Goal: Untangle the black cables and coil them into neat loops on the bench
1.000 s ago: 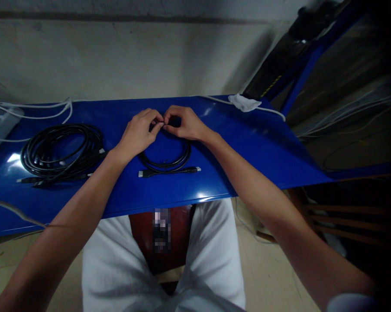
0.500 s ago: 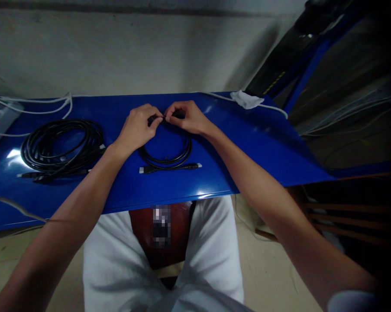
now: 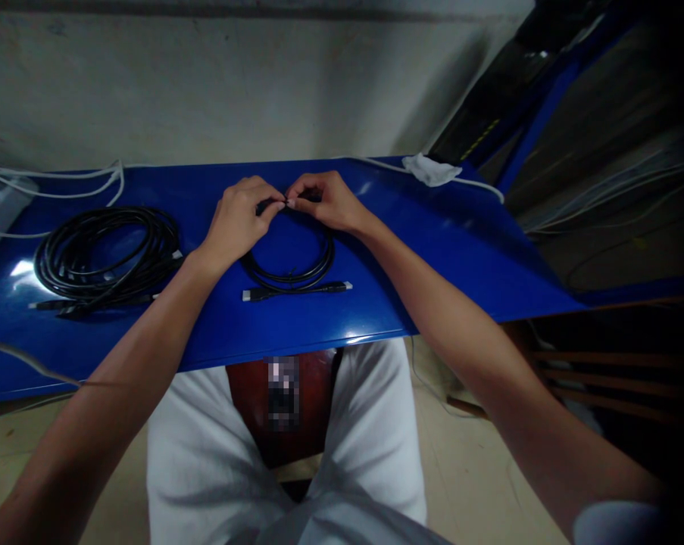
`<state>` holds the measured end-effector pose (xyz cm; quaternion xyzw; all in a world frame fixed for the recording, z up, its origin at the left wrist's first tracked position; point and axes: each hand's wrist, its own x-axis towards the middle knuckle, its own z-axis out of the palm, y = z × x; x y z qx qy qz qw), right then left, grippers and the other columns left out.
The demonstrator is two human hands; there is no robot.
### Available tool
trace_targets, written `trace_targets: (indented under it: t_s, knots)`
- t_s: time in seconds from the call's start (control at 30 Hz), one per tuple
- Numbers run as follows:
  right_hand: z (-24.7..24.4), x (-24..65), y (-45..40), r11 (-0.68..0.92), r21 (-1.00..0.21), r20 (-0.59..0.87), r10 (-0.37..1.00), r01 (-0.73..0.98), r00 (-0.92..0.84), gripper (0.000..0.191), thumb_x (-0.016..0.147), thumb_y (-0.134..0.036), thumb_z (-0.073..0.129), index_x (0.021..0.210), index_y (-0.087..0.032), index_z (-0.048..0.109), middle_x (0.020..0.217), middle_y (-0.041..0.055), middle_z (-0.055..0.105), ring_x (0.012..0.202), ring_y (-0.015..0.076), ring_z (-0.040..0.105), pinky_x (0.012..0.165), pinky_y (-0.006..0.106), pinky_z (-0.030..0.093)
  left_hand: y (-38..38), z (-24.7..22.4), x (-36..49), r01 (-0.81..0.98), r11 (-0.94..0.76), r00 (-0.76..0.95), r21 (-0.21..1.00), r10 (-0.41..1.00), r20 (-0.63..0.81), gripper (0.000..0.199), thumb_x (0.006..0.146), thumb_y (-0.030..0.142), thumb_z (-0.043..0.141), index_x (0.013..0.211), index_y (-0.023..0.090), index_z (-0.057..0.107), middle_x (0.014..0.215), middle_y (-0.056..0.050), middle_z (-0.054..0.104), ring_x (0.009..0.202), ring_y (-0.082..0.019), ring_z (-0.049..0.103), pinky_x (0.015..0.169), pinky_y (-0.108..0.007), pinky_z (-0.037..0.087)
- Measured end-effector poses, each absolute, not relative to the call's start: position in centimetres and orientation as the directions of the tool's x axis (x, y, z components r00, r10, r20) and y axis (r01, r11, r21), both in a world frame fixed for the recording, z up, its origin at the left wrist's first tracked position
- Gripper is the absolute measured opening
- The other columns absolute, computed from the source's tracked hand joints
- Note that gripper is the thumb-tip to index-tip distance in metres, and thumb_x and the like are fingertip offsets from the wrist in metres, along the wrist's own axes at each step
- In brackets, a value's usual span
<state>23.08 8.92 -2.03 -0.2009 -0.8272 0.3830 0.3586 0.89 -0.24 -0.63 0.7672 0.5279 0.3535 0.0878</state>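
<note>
A black cable (image 3: 313, 276) lies coiled on the blue table in front of me, its two plugs with pale metal ends side by side at the near side of the loop. Over the far side of this coil, my left hand (image 3: 242, 216) and my right hand (image 3: 327, 203) meet fingertip to fingertip. Each is closed in a pinch on a thin black tie (image 3: 286, 201), mostly hidden by the fingers. A second small tie (image 3: 290, 272) seems to stick up from the coil's near side.
Left of my left forearm rests a larger bundle of coiled black cables (image 3: 106, 261) with several plugs. White cords (image 3: 63, 175) run along the table's back left by a pale box (image 3: 1, 204). A crumpled white cloth (image 3: 431, 169) sits on a cord at the back right.
My fingertips have come slightly closer together over the coil. The cable and the bundle lie as before.
</note>
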Motion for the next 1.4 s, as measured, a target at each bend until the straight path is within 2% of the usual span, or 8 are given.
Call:
trace_targets:
  t_s: [0.4, 0.6, 0.73, 1.0, 1.17, 1.4]
  knots:
    - [-2.18, 22.87, 8.90, 0.695, -0.715, 0.474, 0.556, 0.070, -0.683, 0.017, 0.099, -0.036, 0.074, 0.097, -0.019, 0.078, 0.103, 0.0078, 0.080, 0.093, 0.0218, 0.069, 0.090, 0.037, 0.056, -0.33, -0.27, 0.95, 0.758, -0.417, 0.194, 0.501, 0.878, 0.438, 0.010, 0.103, 0.031, 0.072, 0.103, 0.025, 0.079, 0.109, -0.008, 0.078, 0.107, -0.030, 0.071, 0.102, -0.048, 0.057]
    - [-1.96, 22.81, 8.65, 0.717, -0.697, 0.500, 0.520, 0.035, -0.692, 0.022, 0.101, -0.039, 0.074, 0.096, -0.018, 0.078, 0.106, 0.0088, 0.081, 0.098, 0.0222, 0.071, 0.095, 0.038, 0.056, -0.39, -0.29, 0.97, 0.763, -0.416, 0.190, 0.494, 0.876, 0.444, 0.008, 0.101, 0.032, 0.076, 0.100, 0.024, 0.076, 0.106, -0.007, 0.077, 0.107, -0.029, 0.071, 0.103, -0.048, 0.058]
    - [-2.00, 22.85, 8.73, 0.721, -0.693, 0.509, 0.506, 0.017, -0.697, 0.023, 0.101, -0.041, 0.075, 0.098, -0.019, 0.079, 0.107, 0.0087, 0.081, 0.101, 0.0231, 0.071, 0.097, 0.039, 0.056, -0.49, -0.07, 1.03, 0.748, -0.415, 0.181, 0.518, 0.879, 0.442, 0.010, 0.098, 0.028, 0.077, 0.107, 0.025, 0.075, 0.108, -0.007, 0.078, 0.103, -0.028, 0.072, 0.099, -0.046, 0.060]
    - [-2.06, 22.78, 8.72, 0.724, -0.689, 0.502, 0.514, 0.038, -0.696, 0.020, 0.102, -0.038, 0.073, 0.097, -0.020, 0.080, 0.107, 0.0086, 0.081, 0.099, 0.0233, 0.072, 0.096, 0.040, 0.057, -0.48, -0.13, 0.89, 0.763, -0.413, 0.180, 0.497, 0.874, 0.450, 0.007, 0.099, 0.032, 0.077, 0.098, 0.025, 0.077, 0.112, -0.008, 0.076, 0.111, -0.032, 0.071, 0.102, -0.051, 0.059]
    - [-2.12, 22.79, 8.73, 0.729, -0.682, 0.496, 0.517, 0.055, -0.697, 0.020, 0.103, -0.036, 0.071, 0.095, -0.019, 0.078, 0.105, 0.0083, 0.079, 0.094, 0.0226, 0.070, 0.093, 0.040, 0.056, -0.28, -0.23, 0.76, 0.763, -0.420, 0.201, 0.492, 0.877, 0.437, 0.010, 0.100, 0.035, 0.075, 0.101, 0.026, 0.076, 0.112, -0.008, 0.076, 0.107, -0.031, 0.071, 0.100, -0.047, 0.059]
    - [-2.05, 22.83, 8.63, 0.724, -0.687, 0.494, 0.522, 0.055, -0.696, 0.017, 0.100, -0.034, 0.072, 0.093, -0.020, 0.078, 0.101, 0.0058, 0.079, 0.095, 0.0211, 0.069, 0.093, 0.037, 0.055, -0.12, -0.23, 0.66, 0.744, -0.443, 0.235, 0.500, 0.874, 0.425, 0.008, 0.102, 0.030, 0.069, 0.103, 0.024, 0.073, 0.109, -0.009, 0.074, 0.102, -0.029, 0.072, 0.100, -0.045, 0.059]
